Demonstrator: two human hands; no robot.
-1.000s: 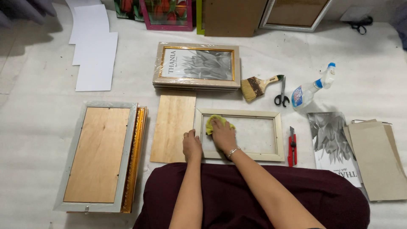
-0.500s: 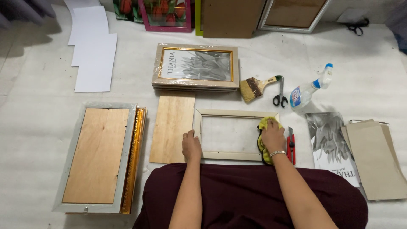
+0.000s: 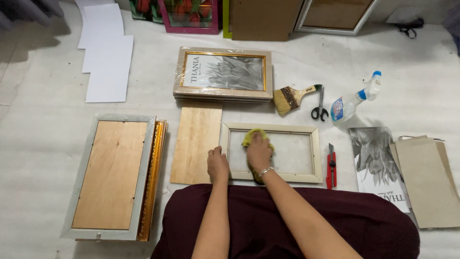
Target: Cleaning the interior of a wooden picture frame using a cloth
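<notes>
A pale wooden picture frame (image 3: 316,153) lies face down in front of me with its glass pane (image 3: 294,152) exposed. My right hand (image 3: 259,151) presses a yellow cloth (image 3: 249,136) onto the left part of the glass. My left hand (image 3: 217,164) rests flat on the frame's lower left corner, fingers slightly spread, holding nothing. A plywood backing board (image 3: 196,144) lies just left of the frame.
Wrapped frames (image 3: 223,74) are stacked beyond. A brush (image 3: 292,97), scissors (image 3: 317,108) and spray bottle (image 3: 352,101) lie at right rear, a red cutter (image 3: 330,165) beside the frame. Prints (image 3: 376,163) and cardboard (image 3: 424,182) are right, stacked frames (image 3: 112,175) left, white sheets (image 3: 106,57) far left.
My right hand swept the yellow cloth from the frame's left side to its right edge, then back to the left part of the glass. My left hand stayed on the corner.
</notes>
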